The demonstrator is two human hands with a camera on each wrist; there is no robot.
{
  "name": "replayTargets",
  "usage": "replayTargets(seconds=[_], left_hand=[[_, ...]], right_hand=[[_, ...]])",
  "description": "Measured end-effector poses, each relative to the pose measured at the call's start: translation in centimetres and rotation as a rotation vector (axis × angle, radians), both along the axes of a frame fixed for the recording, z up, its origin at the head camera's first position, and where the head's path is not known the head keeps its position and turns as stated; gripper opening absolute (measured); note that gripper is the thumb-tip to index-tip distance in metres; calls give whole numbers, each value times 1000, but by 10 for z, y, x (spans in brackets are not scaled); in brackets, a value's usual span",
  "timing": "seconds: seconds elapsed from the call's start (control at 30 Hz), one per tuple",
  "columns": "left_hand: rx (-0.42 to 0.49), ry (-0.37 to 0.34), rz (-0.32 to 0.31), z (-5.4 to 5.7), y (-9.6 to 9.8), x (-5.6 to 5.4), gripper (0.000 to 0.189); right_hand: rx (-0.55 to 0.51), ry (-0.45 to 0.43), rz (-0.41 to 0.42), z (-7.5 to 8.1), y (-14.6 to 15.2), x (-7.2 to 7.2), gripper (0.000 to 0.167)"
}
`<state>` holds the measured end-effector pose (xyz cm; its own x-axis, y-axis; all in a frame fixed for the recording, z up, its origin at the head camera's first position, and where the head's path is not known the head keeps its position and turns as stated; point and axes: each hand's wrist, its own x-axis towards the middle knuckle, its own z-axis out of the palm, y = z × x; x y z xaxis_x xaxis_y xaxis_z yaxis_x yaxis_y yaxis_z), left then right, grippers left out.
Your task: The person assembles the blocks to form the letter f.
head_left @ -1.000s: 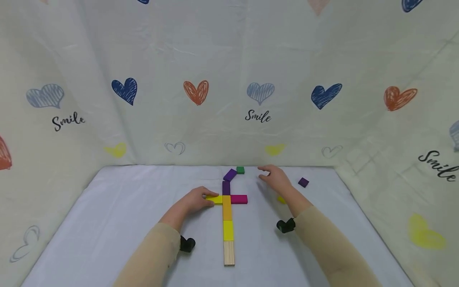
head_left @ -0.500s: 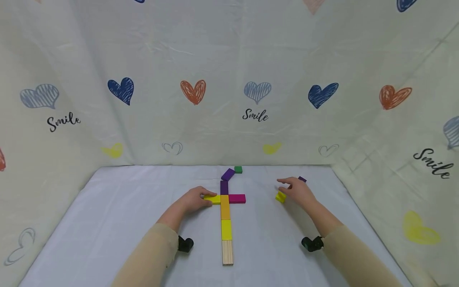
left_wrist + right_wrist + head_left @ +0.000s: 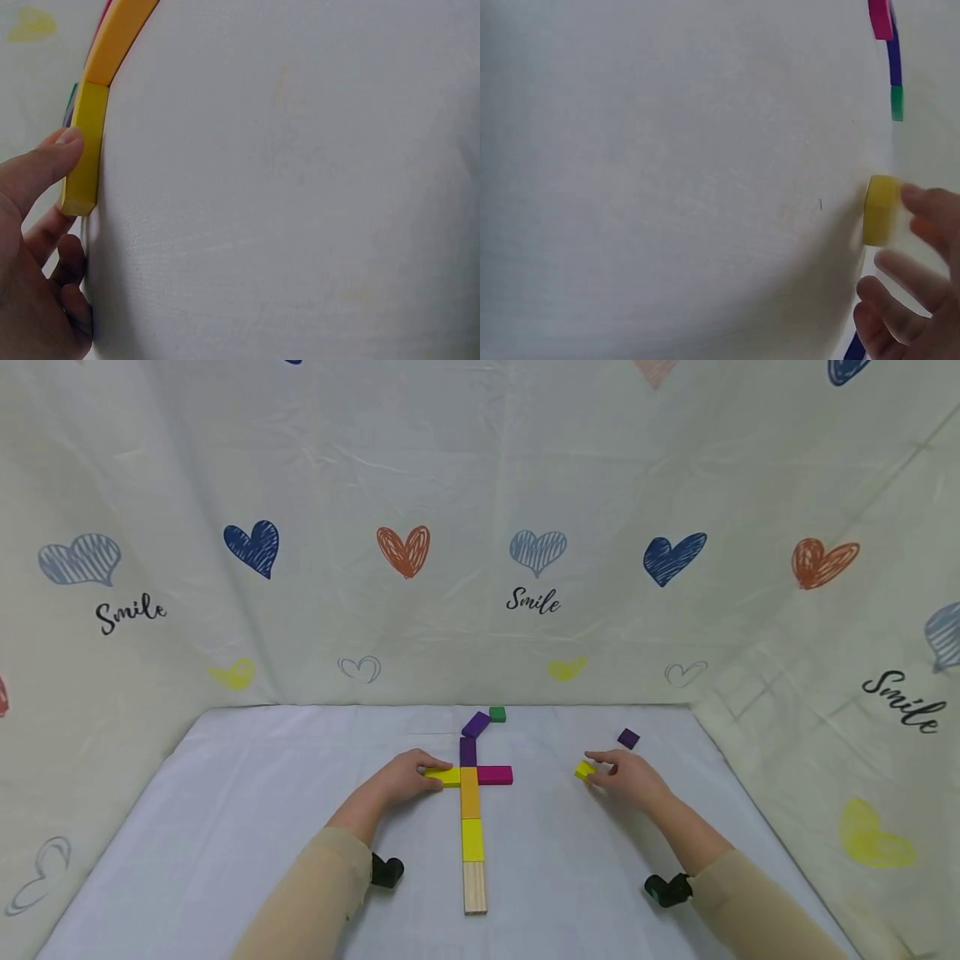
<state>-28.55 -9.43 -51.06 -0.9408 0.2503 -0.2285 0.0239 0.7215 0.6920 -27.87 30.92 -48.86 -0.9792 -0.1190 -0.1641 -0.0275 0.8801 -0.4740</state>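
Note:
My left hand [image 3: 405, 776] pinches a yellow block [image 3: 91, 142] between thumb and fingers, flat at the left end of the crosspiece. That block's inner end meets an orange block [image 3: 469, 793]. On the right side, my right hand [image 3: 630, 779] is spread around a small yellow block [image 3: 585, 770], thumb and index finger right at it. In the right wrist view the thumb [image 3: 928, 206] comes close beside this block, and the other fingers are loosely bent. Opposite the left yellow block lies a magenta block [image 3: 495, 775].
Below the orange block run a yellow block [image 3: 472, 840] and a plain wooden block [image 3: 475, 887]. Above it are a dark purple block [image 3: 468, 752], a tilted purple block [image 3: 476, 725] and a green block [image 3: 497, 714]. A loose purple block [image 3: 628, 738] lies far right on the white cloth.
My right hand has moved right and down from near the green block to the small yellow block, uncovering the loose purple block. The left hand keeps its hold.

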Motion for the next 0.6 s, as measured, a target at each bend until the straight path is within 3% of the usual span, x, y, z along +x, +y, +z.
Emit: replayTargets(seconds=[0.17,0.6], left_hand=[[4,5,-3,-1,0,0,31],[0,8,-6,-3,-1,0,31]], right_hand=[[16,1,17,-7,-1,0,47],[62,44,33,-5,-7,2,40]])
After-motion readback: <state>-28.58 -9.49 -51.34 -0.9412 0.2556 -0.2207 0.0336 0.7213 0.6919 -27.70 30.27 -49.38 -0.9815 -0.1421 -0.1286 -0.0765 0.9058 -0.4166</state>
